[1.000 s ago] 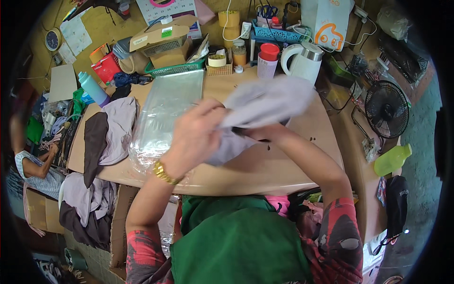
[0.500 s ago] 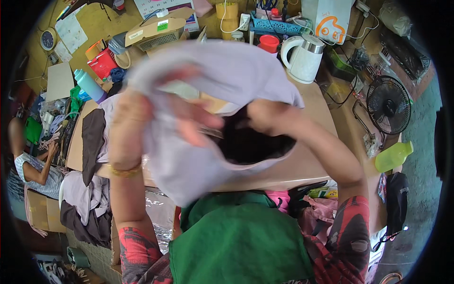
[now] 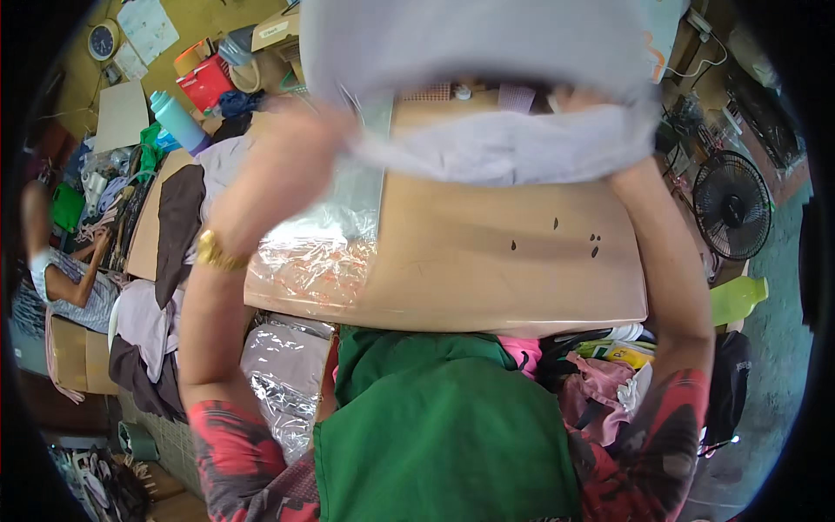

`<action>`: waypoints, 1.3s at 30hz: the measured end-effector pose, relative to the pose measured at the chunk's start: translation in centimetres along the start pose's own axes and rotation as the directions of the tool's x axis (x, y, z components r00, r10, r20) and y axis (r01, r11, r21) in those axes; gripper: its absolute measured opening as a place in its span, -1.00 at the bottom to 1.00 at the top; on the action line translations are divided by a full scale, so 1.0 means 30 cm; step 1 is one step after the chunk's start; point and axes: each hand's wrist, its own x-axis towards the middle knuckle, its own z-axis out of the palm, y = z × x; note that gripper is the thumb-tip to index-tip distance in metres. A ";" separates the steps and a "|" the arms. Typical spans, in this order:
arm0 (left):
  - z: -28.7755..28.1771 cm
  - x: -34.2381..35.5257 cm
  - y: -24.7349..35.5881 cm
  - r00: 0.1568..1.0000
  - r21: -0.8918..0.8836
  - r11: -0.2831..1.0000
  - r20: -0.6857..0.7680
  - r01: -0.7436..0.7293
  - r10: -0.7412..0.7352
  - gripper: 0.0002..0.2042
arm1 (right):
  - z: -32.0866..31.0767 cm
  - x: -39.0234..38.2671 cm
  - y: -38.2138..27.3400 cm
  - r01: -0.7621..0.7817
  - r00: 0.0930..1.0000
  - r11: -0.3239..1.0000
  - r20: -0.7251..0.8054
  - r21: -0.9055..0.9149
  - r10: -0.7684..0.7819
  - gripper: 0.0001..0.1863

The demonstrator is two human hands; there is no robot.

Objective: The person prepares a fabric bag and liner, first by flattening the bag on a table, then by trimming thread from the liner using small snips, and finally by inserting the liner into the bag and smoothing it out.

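Observation:
Up in front of me, a pale lilac-grey garment (image 3: pixel 478 43) is spread between my hands, its opening stretched wide and its top cut off by the frame edge. My left hand (image 3: pixel 300 157), blurred by motion, is closed on the left end of the garment's lower band. At the right end, my right hand (image 3: pixel 591 103) is partly hidden inside the cloth, its fingers seemingly gripping it. Beneath lies a brown-topped table (image 3: pixel 496 278) with a few dark marks and a clear plastic sheet (image 3: pixel 317 252) on its left part.
A green cloth (image 3: pixel 444 426) covers my lap. Folded grey and dark cloth (image 3: pixel 152 339) hangs at left, near a teal bottle (image 3: pixel 178 122). On the right stand a black fan (image 3: pixel 732 204) and a yellow-green bottle (image 3: pixel 738 300). Another person (image 3: pixel 74 278) sits at far left.
The garment has gone up and away from me, from a bunched shape over the table to stretched open. Both hands rose with it, and the right hand moved further right.

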 end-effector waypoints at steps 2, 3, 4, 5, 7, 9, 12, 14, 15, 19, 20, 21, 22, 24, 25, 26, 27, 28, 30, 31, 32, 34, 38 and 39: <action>0.028 -0.015 -0.017 0.382 -0.457 0.858 0.855 0.234 0.351 -0.78 | 0.129 -0.077 -0.031 0.080 0.783 0.975 0.593 0.205 -0.189 -0.55; 0.028 -0.042 -0.029 0.368 -0.582 0.729 0.807 0.361 0.461 -0.71 | 0.145 -0.137 -0.056 0.086 0.601 0.941 0.736 0.327 -0.311 -0.53; 0.002 -0.045 -0.049 0.510 -0.583 0.711 0.781 0.392 0.360 -0.72 | 0.135 -0.174 -0.076 0.055 0.479 0.906 0.785 0.420 -0.393 -0.50; -0.041 -0.041 -0.073 0.633 -0.592 0.689 0.734 0.419 0.245 -0.73 | 0.113 -0.165 -0.068 0.025 0.468 0.905 0.795 0.424 -0.385 -0.47; -0.077 -0.041 -0.052 0.846 -0.555 0.753 0.533 0.354 -0.005 -0.79 | 0.063 -0.119 -0.054 -0.033 0.594 0.964 0.781 0.265 -0.194 -0.41; -0.130 -0.016 -0.026 0.978 -0.275 0.959 0.206 0.063 -0.006 -0.83 | -0.057 -0.106 -0.085 -0.162 0.943 0.979 0.312 0.125 0.116 -0.51; -0.169 0.023 0.068 0.993 0.014 0.995 -0.053 -0.104 0.104 -0.86 | -0.115 -0.092 -0.063 -0.229 0.967 0.957 0.072 -0.178 0.245 -0.52; -0.169 -0.003 0.124 0.977 0.137 0.980 -0.140 -0.143 0.162 -0.84 | -0.041 -0.115 -0.053 -0.228 0.972 0.968 0.035 -0.108 0.233 -0.52; -0.127 -0.042 0.150 0.983 0.078 0.986 -0.098 -0.150 0.157 -0.83 | 0.027 -0.143 -0.053 -0.226 0.969 0.973 0.088 -0.058 0.230 -0.52; 0.074 -0.254 0.277 0.947 -0.126 0.987 0.293 -0.102 0.136 -0.80 | 0.270 -0.298 -0.168 -0.280 0.864 0.943 0.476 0.183 0.164 -0.51; 0.122 -0.303 0.306 0.890 -0.146 0.987 0.439 -0.063 0.122 -0.80 | 0.322 -0.348 -0.225 -0.311 0.797 0.922 0.592 0.230 0.121 -0.51; 0.167 -0.374 0.336 0.882 -0.199 0.980 0.456 -0.032 0.121 -0.76 | 0.353 -0.399 -0.293 -0.321 0.738 0.904 0.673 0.283 0.052 -0.51; 0.200 -0.425 0.356 0.873 -0.254 0.967 0.471 0.000 0.124 -0.73 | 0.379 -0.456 -0.354 -0.254 0.746 0.901 0.664 0.352 -0.049 -0.51; 0.201 -0.434 0.387 0.831 -0.363 0.924 0.546 0.122 0.104 -0.59 | 0.399 -0.646 -0.465 0.251 0.941 0.921 0.149 0.299 -0.305 -0.52; 0.207 -0.439 0.396 0.801 -0.409 0.892 0.590 0.192 0.098 -0.52 | 0.343 -0.675 -0.475 0.272 0.927 0.882 0.142 0.385 -0.347 -0.51; 0.227 -0.442 0.398 0.817 -0.429 0.878 0.571 0.212 0.082 -0.51 | 0.314 -0.705 -0.467 0.211 0.916 0.816 0.182 0.539 -0.357 -0.51; 0.248 -0.442 0.399 0.835 -0.445 0.866 0.547 0.228 0.061 -0.49 | 0.287 -0.739 -0.440 0.144 0.904 0.728 0.209 0.671 -0.372 -0.51; 0.271 -0.433 0.398 0.853 -0.466 0.852 0.519 0.239 0.045 -0.47 | 0.251 -0.768 -0.403 0.062 0.893 0.624 0.237 0.779 -0.383 -0.51; 0.267 -0.413 0.403 0.883 -0.379 0.874 0.457 0.305 -0.110 -0.52 | 0.071 -0.709 -0.224 -0.229 0.460 0.557 0.593 0.798 -0.660 -0.57; 0.265 -0.389 0.406 0.893 -0.344 0.879 0.414 0.330 -0.174 -0.54 | 0.040 -0.742 -0.116 -0.275 0.624 0.463 0.523 0.843 -0.580 -0.60; 0.276 -0.375 0.404 0.875 -0.311 0.876 0.433 0.369 -0.216 -0.57 | 0.035 -0.751 -0.067 -0.402 0.749 0.448 0.568 0.798 -0.340 -0.64; 0.311 -0.359 0.387 0.833 -0.245 0.863 0.469 0.443 -0.294 -0.64 | 0.062 -0.753 -0.005 -0.698 0.715 0.279 0.618 0.660 0.327 -0.71; 0.416 -0.400 0.349 0.834 -0.374 0.802 0.488 0.466 -0.257 -0.79 | 0.411 -0.676 -0.034 -0.772 0.606 0.356 0.441 0.527 0.662 -0.74; 0.415 -0.408 0.333 0.819 -0.367 0.777 0.483 0.511 -0.310 -0.81 | 0.422 -0.661 -0.047 -0.717 0.672 0.407 0.407 0.566 0.618 -0.74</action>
